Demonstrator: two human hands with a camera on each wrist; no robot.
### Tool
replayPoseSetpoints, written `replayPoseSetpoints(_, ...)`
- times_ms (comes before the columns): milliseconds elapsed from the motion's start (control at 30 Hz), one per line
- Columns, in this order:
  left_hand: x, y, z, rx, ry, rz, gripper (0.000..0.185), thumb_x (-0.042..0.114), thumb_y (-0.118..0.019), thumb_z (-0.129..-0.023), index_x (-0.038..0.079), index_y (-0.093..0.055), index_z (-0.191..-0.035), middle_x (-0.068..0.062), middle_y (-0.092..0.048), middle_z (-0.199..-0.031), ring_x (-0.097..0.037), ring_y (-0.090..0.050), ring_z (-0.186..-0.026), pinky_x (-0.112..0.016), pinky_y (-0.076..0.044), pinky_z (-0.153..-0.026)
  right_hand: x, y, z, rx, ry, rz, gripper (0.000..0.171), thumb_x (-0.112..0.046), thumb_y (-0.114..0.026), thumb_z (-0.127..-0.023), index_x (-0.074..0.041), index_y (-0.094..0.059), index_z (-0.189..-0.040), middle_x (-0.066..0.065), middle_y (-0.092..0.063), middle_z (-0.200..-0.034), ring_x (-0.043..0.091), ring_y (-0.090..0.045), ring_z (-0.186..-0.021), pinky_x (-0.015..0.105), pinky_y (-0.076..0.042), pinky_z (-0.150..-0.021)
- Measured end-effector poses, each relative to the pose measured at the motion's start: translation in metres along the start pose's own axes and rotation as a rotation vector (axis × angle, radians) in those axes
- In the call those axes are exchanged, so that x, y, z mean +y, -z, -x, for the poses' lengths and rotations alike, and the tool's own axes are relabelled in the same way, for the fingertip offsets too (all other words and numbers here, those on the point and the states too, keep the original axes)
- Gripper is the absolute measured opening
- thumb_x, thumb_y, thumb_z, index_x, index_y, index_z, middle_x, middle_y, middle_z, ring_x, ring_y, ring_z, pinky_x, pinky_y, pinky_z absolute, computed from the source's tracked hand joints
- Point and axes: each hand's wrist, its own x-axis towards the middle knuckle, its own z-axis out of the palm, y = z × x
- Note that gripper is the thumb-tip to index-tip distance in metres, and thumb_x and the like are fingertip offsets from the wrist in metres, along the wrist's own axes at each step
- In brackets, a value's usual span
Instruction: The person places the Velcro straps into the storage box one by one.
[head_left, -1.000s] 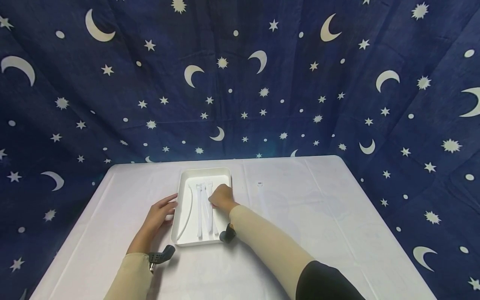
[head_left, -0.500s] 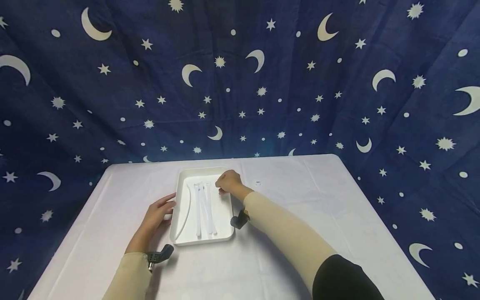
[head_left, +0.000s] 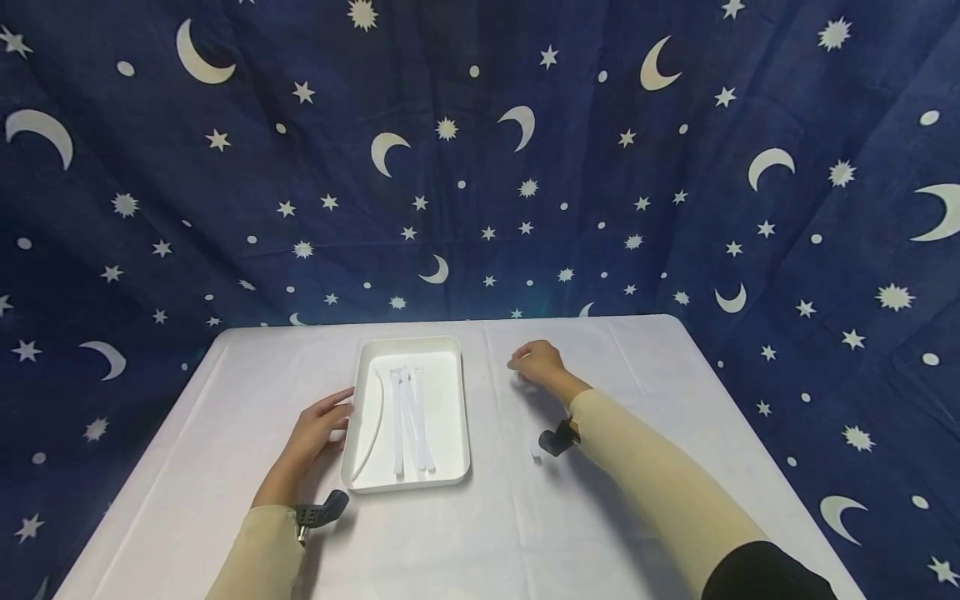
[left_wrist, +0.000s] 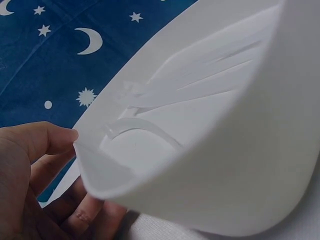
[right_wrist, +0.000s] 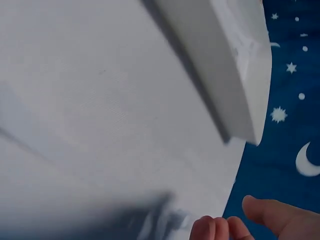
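A shallow white rectangular tray (head_left: 447, 417) holds several flat, translucent white strips (head_left: 398, 425) with small heads, plus one curved strip (head_left: 378, 425) along its left side. My left hand (head_left: 318, 429) touches the tray's left wall, fingers extended, with fingertips at the rim in the left wrist view. To the right of the tray, my right hand (head_left: 536, 362) is low over the far end of another pale strip (head_left: 536, 453) on the table, largely hidden against the cloth. In the right wrist view its thumb and fingers are apart, holding nothing, near the strip's blurred head (right_wrist: 177, 220).
A white cloth covers the table (head_left: 420, 542), whose far edge meets a dark blue curtain (head_left: 480, 150) printed with moons and stars. A dark wrist camera (head_left: 558, 437) sits on the right wrist, and another (head_left: 324, 510) on the left.
My right hand has left the strips in the tray, risen over its right rim and moved right to the strip on the table. The left hand stays at the tray's side.
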Motion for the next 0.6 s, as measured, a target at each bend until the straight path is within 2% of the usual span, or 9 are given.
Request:
replayPoseSetpoints(100,0.001,-0.001,0.001,0.0,-0.012,-0.02,0.057,0.038,-0.054,-0.099,0.016,-0.041,-0.15,-0.023,-0.049,-0.143,-0.039,-0.055,-0.123,-0.032,-0.058,-0.079,0.014,0.004,0.002,-0.011,-0.025,0.002,0.026,-0.017,-0.071,-0.086,0.002,-0.07,-0.104,0.015,-0.073,-0.085,0.027,-0.07,-0.076,0.023,-0.051,-0.061)
replayPoseSetpoints(233,0.001,-0.001,0.002,0.002,-0.014,-0.028,0.058,0.038,-0.053,-0.099,0.016,-0.041,-0.15,-0.023,-0.048,-0.144,-0.04,-0.055,-0.123,-0.034,-0.059,-0.08,0.026,0.003,0.008,-0.027,-0.061,0.002,0.024,-0.013,-0.073,-0.083,0.004,-0.071,-0.099,0.01,-0.07,-0.074,0.02,-0.066,-0.066,0.027,-0.055,-0.063)
replayPoseSetpoints(367,0.0,-0.001,0.001,0.003,-0.009,-0.03,0.058,0.037,-0.054,-0.098,0.016,-0.041,-0.15,-0.022,-0.047,-0.145,-0.04,-0.055,-0.123,-0.034,-0.058,-0.081,0.031,-0.002,0.018,-0.023,-0.073,0.042,0.023,-0.013,-0.073,-0.08,0.004,-0.071,-0.096,0.007,-0.067,-0.067,0.017,-0.06,-0.062,0.026,-0.05,-0.059)
replayPoseSetpoints(500,-0.002,0.0,0.001,0.006,-0.01,-0.028,0.058,0.036,-0.054,-0.098,0.016,-0.041,-0.15,-0.022,-0.047,-0.145,-0.04,-0.055,-0.123,-0.035,-0.058,-0.082,0.036,-0.012,0.024,0.04,-0.078,0.033,0.022,-0.01,-0.076,-0.075,0.003,-0.071,-0.092,0.009,-0.067,-0.07,0.019,-0.06,-0.065,0.026,-0.049,-0.058)
replayPoseSetpoints(600,-0.002,0.0,0.001,0.008,-0.009,-0.028,0.057,0.036,-0.054,-0.098,0.016,-0.041,-0.15,-0.022,-0.047,-0.146,-0.04,-0.055,-0.124,-0.036,-0.058,-0.083,0.04,-0.021,0.025,0.111,-0.072,0.011,0.02,-0.004,-0.077,-0.073,0.003,-0.071,-0.091,0.011,-0.067,-0.076,0.02,-0.062,-0.068,0.026,-0.052,-0.059)
